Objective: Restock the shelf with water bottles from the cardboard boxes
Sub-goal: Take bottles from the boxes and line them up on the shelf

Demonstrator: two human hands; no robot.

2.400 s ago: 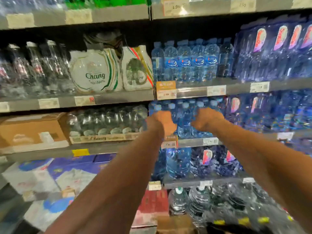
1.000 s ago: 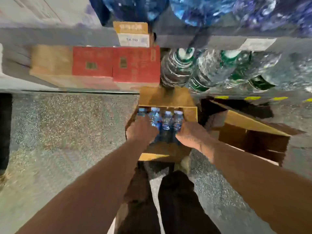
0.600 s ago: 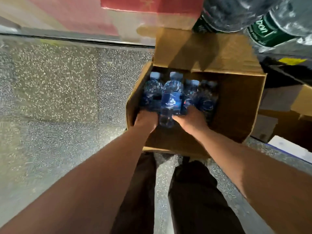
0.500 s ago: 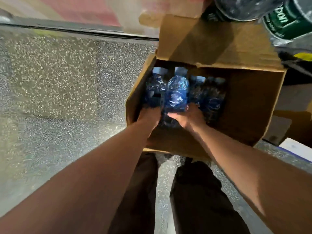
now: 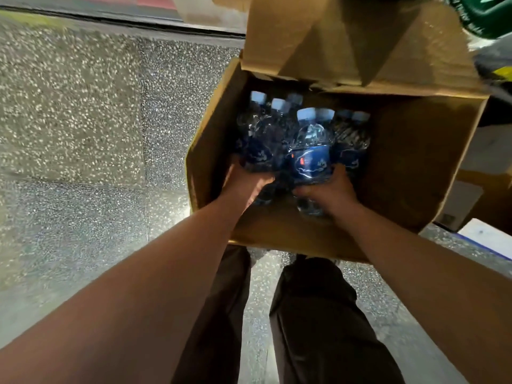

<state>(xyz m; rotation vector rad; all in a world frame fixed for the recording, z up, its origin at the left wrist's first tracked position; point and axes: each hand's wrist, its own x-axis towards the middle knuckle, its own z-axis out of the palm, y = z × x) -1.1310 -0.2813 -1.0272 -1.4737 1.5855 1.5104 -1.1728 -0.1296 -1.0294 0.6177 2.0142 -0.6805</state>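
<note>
An open cardboard box [image 5: 401, 173] sits on the floor in front of my legs, its far flap folded up. Inside stand several clear water bottles with pale blue caps and dark blue labels. My left hand [image 5: 245, 182] is inside the box, wrapped around the lower part of a bottle [image 5: 261, 142] on the left. My right hand [image 5: 329, 189] grips another bottle [image 5: 311, 145] in the middle, which stands a little higher than its neighbours. The shelf itself is out of view.
Speckled grey floor [image 5: 97, 120] spreads to the left. A dark shelf-base strip [image 5: 124, 20] runs along the top. A green-labelled bottle [image 5: 482, 15] shows at the top right. More cardboard and a white box edge [image 5: 484, 236] lie to the right.
My view dropped from the shelf down to the box on the floor. Both hands went into the box and closed on bottles; the right-hand bottle has risen slightly.
</note>
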